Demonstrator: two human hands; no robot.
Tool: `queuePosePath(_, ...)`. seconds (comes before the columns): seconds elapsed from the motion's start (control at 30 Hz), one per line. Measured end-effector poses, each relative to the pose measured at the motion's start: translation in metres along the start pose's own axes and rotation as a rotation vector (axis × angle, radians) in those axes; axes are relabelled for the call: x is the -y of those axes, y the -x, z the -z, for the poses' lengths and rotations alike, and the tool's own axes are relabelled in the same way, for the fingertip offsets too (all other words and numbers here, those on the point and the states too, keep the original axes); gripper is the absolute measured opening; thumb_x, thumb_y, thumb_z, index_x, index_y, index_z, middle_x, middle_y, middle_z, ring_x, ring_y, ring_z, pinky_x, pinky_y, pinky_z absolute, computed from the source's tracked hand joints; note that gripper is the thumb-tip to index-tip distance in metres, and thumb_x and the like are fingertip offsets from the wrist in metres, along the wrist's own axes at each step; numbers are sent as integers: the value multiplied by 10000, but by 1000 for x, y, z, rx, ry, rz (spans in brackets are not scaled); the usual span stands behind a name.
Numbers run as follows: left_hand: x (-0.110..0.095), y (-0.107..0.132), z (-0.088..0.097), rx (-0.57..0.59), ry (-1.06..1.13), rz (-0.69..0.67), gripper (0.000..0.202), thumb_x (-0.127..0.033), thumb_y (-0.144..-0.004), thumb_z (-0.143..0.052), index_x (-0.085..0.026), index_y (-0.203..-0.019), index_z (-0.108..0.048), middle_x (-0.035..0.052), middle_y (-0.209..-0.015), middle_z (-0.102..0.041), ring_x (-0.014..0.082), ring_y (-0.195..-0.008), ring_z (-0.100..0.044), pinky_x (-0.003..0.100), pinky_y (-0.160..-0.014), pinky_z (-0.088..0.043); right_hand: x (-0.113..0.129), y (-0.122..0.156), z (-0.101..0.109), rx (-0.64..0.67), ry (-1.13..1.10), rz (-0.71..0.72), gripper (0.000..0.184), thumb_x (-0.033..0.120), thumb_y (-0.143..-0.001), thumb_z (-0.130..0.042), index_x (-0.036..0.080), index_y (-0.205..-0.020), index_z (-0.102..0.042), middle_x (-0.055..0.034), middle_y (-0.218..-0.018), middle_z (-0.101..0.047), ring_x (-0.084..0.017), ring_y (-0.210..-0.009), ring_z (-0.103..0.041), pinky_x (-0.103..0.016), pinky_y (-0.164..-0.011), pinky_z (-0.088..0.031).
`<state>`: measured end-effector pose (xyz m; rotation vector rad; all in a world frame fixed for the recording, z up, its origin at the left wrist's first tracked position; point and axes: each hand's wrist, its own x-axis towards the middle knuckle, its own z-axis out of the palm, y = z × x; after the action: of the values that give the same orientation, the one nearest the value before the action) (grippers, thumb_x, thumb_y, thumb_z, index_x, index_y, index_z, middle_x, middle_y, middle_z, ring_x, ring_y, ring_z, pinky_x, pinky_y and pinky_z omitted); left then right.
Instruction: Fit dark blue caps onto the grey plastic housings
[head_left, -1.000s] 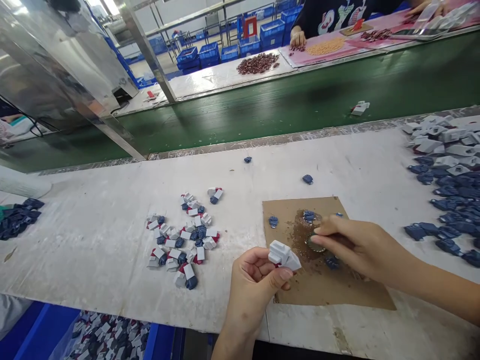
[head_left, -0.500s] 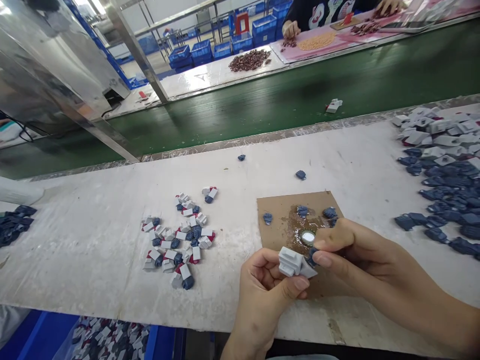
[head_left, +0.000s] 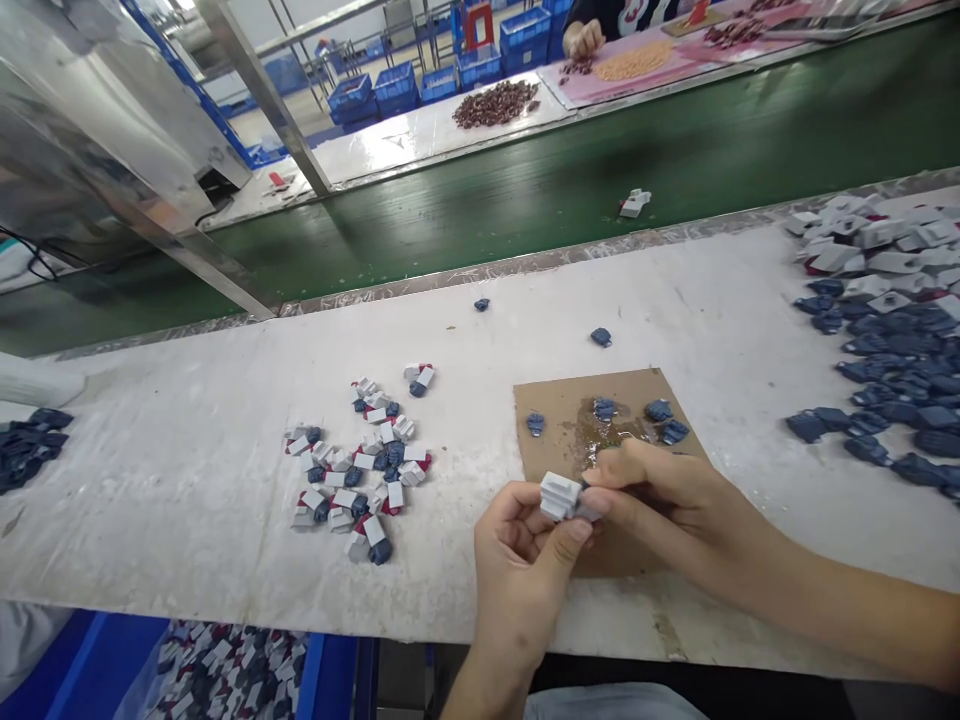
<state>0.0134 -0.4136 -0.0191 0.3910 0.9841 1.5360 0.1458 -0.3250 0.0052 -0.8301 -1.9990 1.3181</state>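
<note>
My left hand [head_left: 525, 565] is closed around a light grey block-shaped plastic part [head_left: 560, 496], with the thumb along its lower side. Against the right end of that part press the thumb and forefinger of my right hand [head_left: 660, 495]. They pinch a small dark blue plastic piece, now almost wholly hidden by the fingers. Both hands are over a brown cardboard sheet [head_left: 547, 460] with a wet, glossy patch [head_left: 589, 430]. Several dark blue pieces [head_left: 604, 408] lie on the cardboard behind my fingers.
Left on the white table [head_left: 187, 450] is a cluster of joined grey, red and blue parts [head_left: 364, 462]. Heaps of blue pieces [head_left: 900, 380] and grey parts [head_left: 885, 240] lie right. Beyond runs a green conveyor belt [head_left: 465, 220]; a co-worker's hand [head_left: 583, 40] is across it. A blue bin [head_left: 330, 675] stands below.
My right hand has moved left and brought the blue piece up to the grey part, where my fingers now cover it. The grey and red part on the belt has shifted left.
</note>
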Motion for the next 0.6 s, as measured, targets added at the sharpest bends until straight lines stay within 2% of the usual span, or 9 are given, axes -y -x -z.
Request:
queuePosePath(0.07,-7,-2,5,49,-64,34,326,-361,-761,-891,-157,-825,-646,-23,-705,-733,59,-633,-679,135,-637,-555,4,-11,3,-2,-50,-88,555,681,-970,-495,223,-672,-591,11,-574,-573,-120,-512,-529,-249,-480,-415)
queuePosePath(0.13,-13,-1,7,110,-176,71,354,-410,-808,-840,-165,-865,-592,-8,-741,-703,83,-654,-666,147,-575,-530,13,-25,4,-95,-136,-209,629,803,-895,-475,227,-728,-668,-12,-622,-597,-144,-561,-557,-275,-518,-462)
queuePosePath(0.2,-17,4,6,167,-310,81,292,-373,-893,-747,-188,-911,-522,-5,-797,-668,84,-636,-617,156,-514,-468,26,-37,0,-148,-263,-374,682,876,-816,-486,231,-807,-711,-53,-748,-682,-188,-706,-641,-314,-642,-537)
queuePosePath(0.27,-17,8,5,232,-438,65,171,-280,-964,-624,-211,-953,-469,-24,-803,-620,72,-582,-520,182,-504,-408,38,-43,-10,-78,-402,-565,691,891,-783,-498,236,-827,-714,-86,-876,-742,-235,-860,-687,-350,-744,-558)
queuePosePath(0.33,-15,11,4,271,-548,-7,55,-190,-995,-501,-217,-1028,-467,-21,-830,-601,95,-623,-497,227,-576,-424,44,-42,-21,54,-518,-726,691,889,-794,-472,237,-797,-702,-88,-902,-760,-232,-835,-683,-357,-716,-543)
queuePosePath(0.37,-13,11,4,278,-605,-69,116,-155,-988,-466,-215,-1086,-477,3,-890,-615,121,-706,-532,260,-653,-459,45,-40,-26,113,-574,-768,697,892,-793,-463,235,-773,-695,-81,-870,-756,-218,-784,-669,-349,-681,-528)
queuePosePath(0.43,-9,11,5,291,-693,-216,280,-103,-952,-439,-213,-1207,-475,70,-1099,-633,186,-959,-587,342,-846,-497,44,-32,-33,183,-655,-762,713,904,-777,-464,227,-715,-678,-58,-761,-723,-189,-704,-633,-337,-663,-505)
queuePosePath(0.5,-3,11,7,323,-747,-338,388,-81,-910,-442,-208,-1277,-458,118,-1289,-594,238,-1170,-561,404,-996,-468,40,-24,-39,184,-685,-704,722,912,-760,-477,219,-644,-641,-37,-653,-664,-174,-665,-610,-330,-673,-498)
queuePosePath(0.6,8,16,14,334,-790,-379,428,-97,-898,-432,-190,-1315,-450,144,-1320,-594,267,-1232,-573,432,-1039,-470,33,-14,-49,155,-686,-680,739,930,-738,-471,217,-577,-575,-25,-561,-607,-160,-595,-578,-321,-642,-486)
